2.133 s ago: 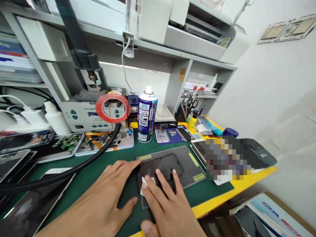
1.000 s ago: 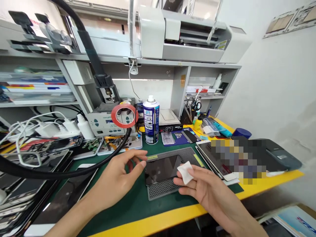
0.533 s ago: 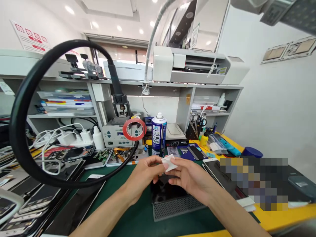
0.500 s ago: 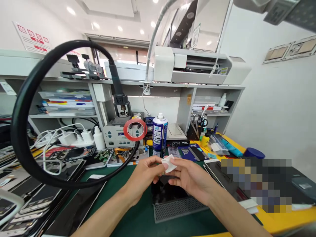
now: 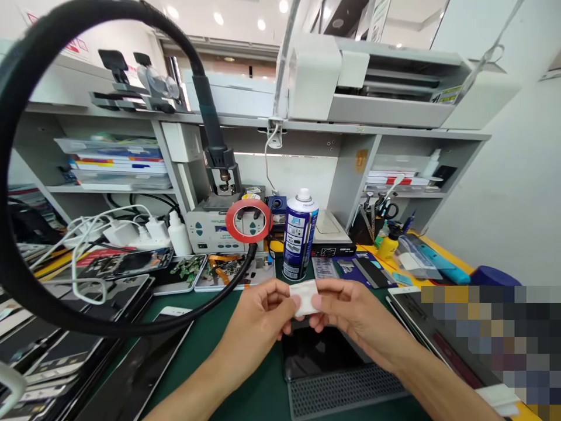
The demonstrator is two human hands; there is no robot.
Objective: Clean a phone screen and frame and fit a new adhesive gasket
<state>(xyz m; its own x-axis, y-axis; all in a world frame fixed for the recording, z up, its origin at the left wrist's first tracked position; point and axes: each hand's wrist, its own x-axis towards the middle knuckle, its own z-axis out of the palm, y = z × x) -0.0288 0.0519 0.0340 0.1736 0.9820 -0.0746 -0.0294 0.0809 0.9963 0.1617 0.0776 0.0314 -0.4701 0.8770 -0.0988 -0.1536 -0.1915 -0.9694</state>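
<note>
A small folded white wipe [image 5: 304, 297] is stretched between my two hands above the green mat. My left hand [image 5: 269, 307] pinches its left edge between thumb and fingers. At its right edge, my right hand [image 5: 344, 301] has the same kind of pinch. Just below my fingers lies a device with a dark glossy screen [image 5: 324, 351], partly covered by my right hand and wrist. It rests on a grey perforated pad [image 5: 346, 393]. Behind the wipe stands a blue spray can [image 5: 300, 237], upright and apart from my hands.
A black hose [image 5: 144, 327] loops across the left side, and a red tape roll [image 5: 248, 238] hangs at the grey station. Stacked phone screens [image 5: 109, 327] lie left. Tablets [image 5: 407, 316] lie right. A yellow bottle [image 5: 388, 244] stands behind them.
My right hand has shifted its grip to the wipe's right edge, and the wipe is now held flatter and more squarely. The whole view has moved closer to the bench.
</note>
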